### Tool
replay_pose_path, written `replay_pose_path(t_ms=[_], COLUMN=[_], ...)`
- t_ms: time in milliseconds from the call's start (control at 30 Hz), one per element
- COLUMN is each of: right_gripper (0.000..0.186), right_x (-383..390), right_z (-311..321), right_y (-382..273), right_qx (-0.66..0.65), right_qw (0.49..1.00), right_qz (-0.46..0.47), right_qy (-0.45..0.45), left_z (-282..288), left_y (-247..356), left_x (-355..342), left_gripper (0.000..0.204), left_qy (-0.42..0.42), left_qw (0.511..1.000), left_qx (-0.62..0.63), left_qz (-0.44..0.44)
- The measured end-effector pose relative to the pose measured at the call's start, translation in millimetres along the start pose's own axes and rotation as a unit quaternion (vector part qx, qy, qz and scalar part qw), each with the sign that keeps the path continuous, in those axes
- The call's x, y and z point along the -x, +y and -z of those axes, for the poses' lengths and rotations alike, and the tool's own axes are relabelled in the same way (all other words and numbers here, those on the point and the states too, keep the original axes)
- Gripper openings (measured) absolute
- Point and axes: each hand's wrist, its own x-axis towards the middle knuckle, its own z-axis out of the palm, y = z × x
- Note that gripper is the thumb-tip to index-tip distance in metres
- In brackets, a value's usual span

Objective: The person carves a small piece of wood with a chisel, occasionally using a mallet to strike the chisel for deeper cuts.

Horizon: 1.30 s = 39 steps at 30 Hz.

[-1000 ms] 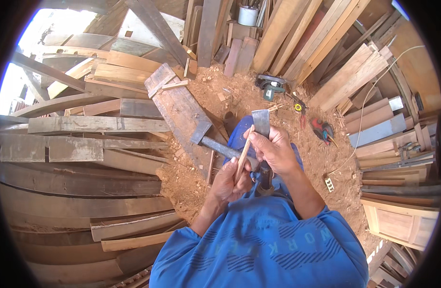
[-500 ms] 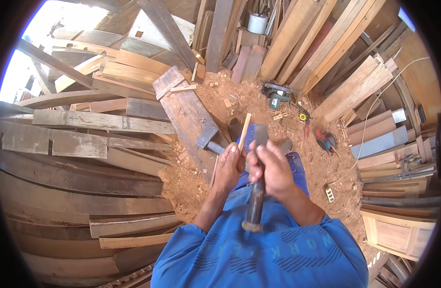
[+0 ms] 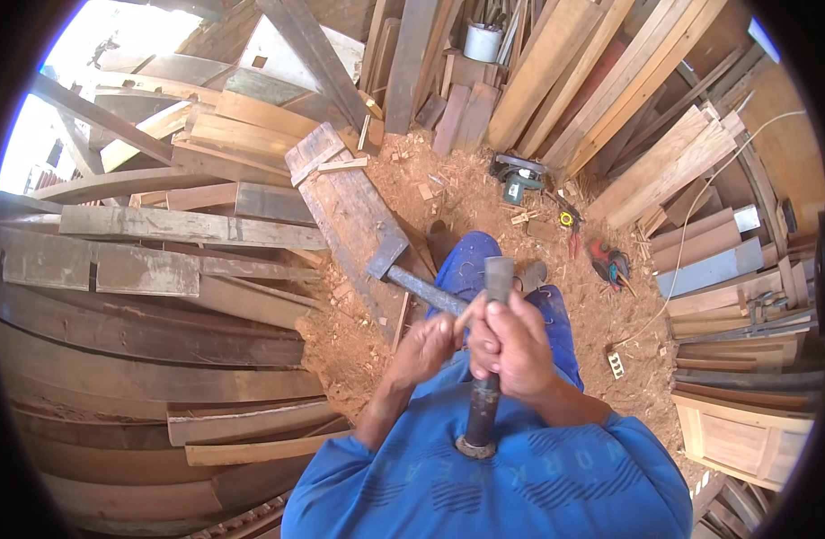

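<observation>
My right hand (image 3: pixel 518 349) is wrapped round a chisel (image 3: pixel 483 406) held upright before my chest. Its wide grey blade points away from me and its dark handle, with a worn butt, points toward my shirt. Close beside it, my left hand (image 3: pixel 428 349) pinches a thin wooden strip (image 3: pixel 469 312), which looks foreshortened and reaches toward my right hand. Whether strip and blade touch, I cannot tell. A hammer (image 3: pixel 387 258) rests with its head on a wooden plank bench (image 3: pixel 336 184), its handle running toward my hands over my left leg.
Stacked boards (image 3: pixel 161 269) fill the left side, and tall planks (image 3: pixel 556 72) lean at the back. On the sawdust-covered floor lie a circular saw (image 3: pixel 518 184), a tape measure (image 3: pixel 567 218), a red and black tool (image 3: pixel 607 260) and a power strip (image 3: pixel 616 364) with a white cord.
The strip has tipped from pointing up and away to lying lower, toward my right hand. Both hands have come slightly nearer my body, and more of the hammer's handle shows.
</observation>
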Motion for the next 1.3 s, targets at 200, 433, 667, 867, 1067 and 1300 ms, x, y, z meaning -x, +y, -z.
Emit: replay_pose_path(t_ms=[200, 433, 667, 867, 1067, 1300], right_gripper=[0.02, 0.012, 0.016, 0.021, 0.017, 0.02], right_x=[-19.2, -50.1, -48.5, -39.7, -19.0, -7.7], right_z=[26.5, 42.2, 51.9, 27.2, -1.1, -8.3], right_y=[-3.2, -12.7, -9.0, -0.2, 29.5, 20.2], right_qx=[0.041, 0.286, 0.251, -0.023, -0.046, 0.03], right_qw=[0.997, 0.938, 0.953, 0.995, 0.992, 0.995], right_qz=[0.011, 0.168, 0.138, 0.072, -0.11, -0.091], right_qy=[0.065, 0.096, 0.102, 0.069, -0.038, -0.037], left_z=[9.2, -12.7, -11.8, -14.4, -6.0, -8.0], left_y=[2.9, 11.3, 3.5, 12.5, 42.3, 45.5], left_x=[11.0, -28.6, -24.6, -44.2, -61.5, -42.8], left_gripper=[0.041, 0.031, 0.038, 0.04, 0.04, 0.033], left_qy=[0.067, 0.046, -0.035, 0.083, 0.119, 0.12], left_qw=[0.994, 0.98, 0.994, 0.957, 0.993, 0.991], left_qx=[0.052, -0.16, 0.071, 0.26, 0.009, -0.056], left_qz=[0.071, -0.111, 0.08, 0.093, 0.015, -0.017])
